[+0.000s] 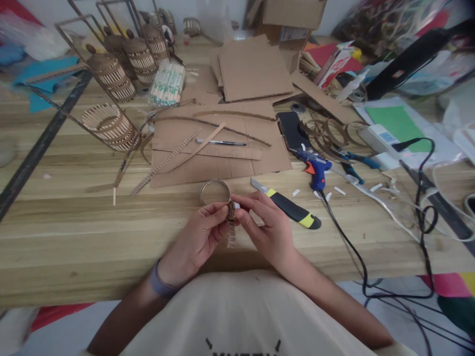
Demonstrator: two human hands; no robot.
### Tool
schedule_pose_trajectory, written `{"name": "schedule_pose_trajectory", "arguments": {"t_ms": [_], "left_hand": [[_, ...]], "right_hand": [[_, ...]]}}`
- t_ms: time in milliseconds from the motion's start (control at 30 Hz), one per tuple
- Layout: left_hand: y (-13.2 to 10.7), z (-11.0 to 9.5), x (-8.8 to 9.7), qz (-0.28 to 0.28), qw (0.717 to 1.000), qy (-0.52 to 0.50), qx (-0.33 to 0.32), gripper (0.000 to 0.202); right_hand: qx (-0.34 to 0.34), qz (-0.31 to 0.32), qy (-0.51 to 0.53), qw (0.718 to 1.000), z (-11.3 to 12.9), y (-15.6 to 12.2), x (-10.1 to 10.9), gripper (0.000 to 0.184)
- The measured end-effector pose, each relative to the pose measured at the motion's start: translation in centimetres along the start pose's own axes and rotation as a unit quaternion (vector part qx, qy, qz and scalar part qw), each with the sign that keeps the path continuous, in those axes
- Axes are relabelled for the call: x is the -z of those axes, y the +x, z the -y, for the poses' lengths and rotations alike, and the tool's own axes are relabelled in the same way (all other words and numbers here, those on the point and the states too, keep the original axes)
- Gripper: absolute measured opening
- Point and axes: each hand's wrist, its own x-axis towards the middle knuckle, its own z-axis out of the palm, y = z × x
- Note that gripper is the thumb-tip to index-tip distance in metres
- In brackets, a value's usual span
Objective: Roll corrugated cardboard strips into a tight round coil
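My left hand is pinching a corrugated strip above the table; my right hand, nearly closed, is holding a white piece against it. A ring is projecting just beyond; farther right, a glue gun is lying.

- Wooden table takes up most of what I see; pale top, grain running side to side
- 2 dark strips slant across it, 1 left, 1 right
- Wall behind: pale
- Floor below near edge: pale, greyish
- Red patch low left; pink patch low right
- Light soft, dullish; shadows weak
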Motion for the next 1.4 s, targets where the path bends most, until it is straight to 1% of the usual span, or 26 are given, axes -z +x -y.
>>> {"name": "schedule_pose_trajectory", "arguments": {"t_ms": [167,267,333,400,467,567,667,867,1067,1333,1400], "left_hand": [[0.2,0.0,0.2,-0.010,1.000,0.010,-0.004,0.018],[0.2,-0.2,0.1,0.002,1.000,0.019,-0.009,0.022],[0.2,-0.3,0.0,0.002,1.000,0.028,-0.013,0.024],[0.2,-0.4,-0.1,-0.009,0.999,0.029,-0.018,0.023],[0.3,-0.4,-0.2,-0.020,0.999,0.023,-0.022,0.022],[0.3,-0.4,-0.5,-0.036,0.999,0.001,-0.032,0.022],[0.1,-0.5,-0.9,-0.048,0.998,-0.015,-0.043,0.024],[-0.4,-0.5,-1.4,-0.040,0.997,-0.002,-0.071,0.027],[-0.5,-0.5,-1.5,-0.032,0.995,0.016,-0.094,0.026],[-0.7,-0.4,-1.7,-0.031,0.995,0.015,-0.089,0.027],[-0.7,-0.4,-1.6,-0.028,0.996,0.014,-0.082,0.027]], "right_hand": [[-0.002,0.002,0.003,1.000,-0.2,0.0,-0.1,0.024],[0.003,0.007,0.004,1.000,-0.1,-0.1,-0.1,0.032],[0.004,-0.008,-0.007,1.000,0.2,-0.2,0.0,0.034],[0.013,-0.040,-0.037,0.998,0.5,-0.2,0.1,0.022],[0.038,-0.066,-0.079,0.994,0.8,-0.1,0.1,0.011],[0.085,-0.083,-0.134,0.984,0.9,0.0,0.2,0.010],[0.094,-0.090,-0.154,0.979,0.8,0.2,0.1,0.008],[0.065,-0.067,-0.135,0.986,0.9,0.3,0.4,0.010],[0.045,-0.060,-0.124,0.989,1.1,0.1,0.6,0.012],[0.063,-0.057,-0.133,0.987,1.1,0.0,0.7,0.012],[0.058,-0.052,-0.127,0.989,1.0,0.0,0.7,0.013]]}}
